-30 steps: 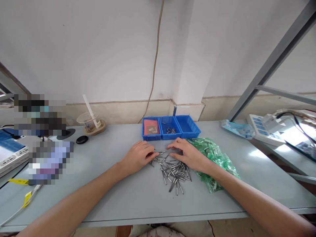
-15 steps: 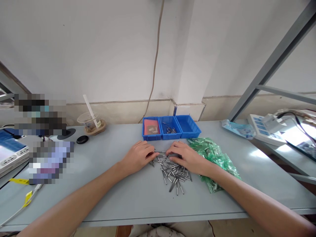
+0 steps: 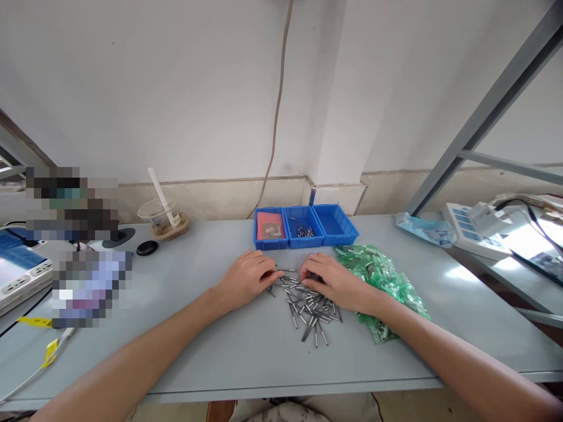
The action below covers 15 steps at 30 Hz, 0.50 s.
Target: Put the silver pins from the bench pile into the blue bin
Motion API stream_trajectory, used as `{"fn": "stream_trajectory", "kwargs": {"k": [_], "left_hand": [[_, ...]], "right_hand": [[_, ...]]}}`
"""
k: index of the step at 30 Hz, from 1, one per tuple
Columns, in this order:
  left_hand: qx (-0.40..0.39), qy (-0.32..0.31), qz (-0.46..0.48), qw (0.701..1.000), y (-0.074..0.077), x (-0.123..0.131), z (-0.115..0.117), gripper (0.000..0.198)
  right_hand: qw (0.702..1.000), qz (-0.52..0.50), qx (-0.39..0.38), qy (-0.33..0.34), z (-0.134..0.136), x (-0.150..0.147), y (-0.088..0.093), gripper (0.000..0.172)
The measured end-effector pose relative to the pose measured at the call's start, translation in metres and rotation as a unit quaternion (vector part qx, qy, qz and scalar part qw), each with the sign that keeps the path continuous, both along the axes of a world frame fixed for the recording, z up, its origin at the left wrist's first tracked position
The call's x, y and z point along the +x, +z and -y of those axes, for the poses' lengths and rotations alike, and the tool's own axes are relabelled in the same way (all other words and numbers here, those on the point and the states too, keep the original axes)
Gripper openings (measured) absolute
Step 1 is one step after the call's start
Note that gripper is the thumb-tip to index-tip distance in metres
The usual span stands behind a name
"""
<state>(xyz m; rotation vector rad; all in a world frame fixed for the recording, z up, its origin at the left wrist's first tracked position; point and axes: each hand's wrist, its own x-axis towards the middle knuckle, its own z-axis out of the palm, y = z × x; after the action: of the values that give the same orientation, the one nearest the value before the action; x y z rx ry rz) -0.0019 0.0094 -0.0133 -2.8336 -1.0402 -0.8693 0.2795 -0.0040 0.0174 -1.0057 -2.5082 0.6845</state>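
Observation:
A loose pile of thin metal pop rivets lies on the grey table between and below my hands. My left hand is at the pile's left side, its fingers curled and its thumb near the fingertips. One rivet extends from those fingertips toward the right. At the upper right of the pile, my right hand is bent, with thumb and fingertips close together among the rivets. Whatever it pinches is hidden. Behind the hands stand three joined blue bins; the middle one contains rivets, the left one a red item and small pale pieces.
A green plastic bag of parts lies beside my right forearm. Farther right are a blue packet and a white power strip. To the left are a lidded cup, a round black object and cables with yellow tags.
My right hand has shifted slightly right, widening the gap between the hands and uncovering more of the rivet there. My left hand stays in place.

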Motion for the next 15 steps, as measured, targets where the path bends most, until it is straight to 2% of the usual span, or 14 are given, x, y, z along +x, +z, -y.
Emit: {"fn": "stream_trajectory", "kwargs": {"k": [6,15], "left_hand": [[0.001,0.0,0.004,1.0,-0.0002,-0.0002,0.0002,0.04],[-0.004,0.001,-0.007,1.0,0.0012,-0.0004,0.0004,0.041]], "right_hand": [[1.0,0.004,0.007,-0.002,0.0022,0.0012,-0.0015,0.029],[0.995,-0.059,0.01,-0.084,0.0001,0.0004,0.0018,0.017]]}}
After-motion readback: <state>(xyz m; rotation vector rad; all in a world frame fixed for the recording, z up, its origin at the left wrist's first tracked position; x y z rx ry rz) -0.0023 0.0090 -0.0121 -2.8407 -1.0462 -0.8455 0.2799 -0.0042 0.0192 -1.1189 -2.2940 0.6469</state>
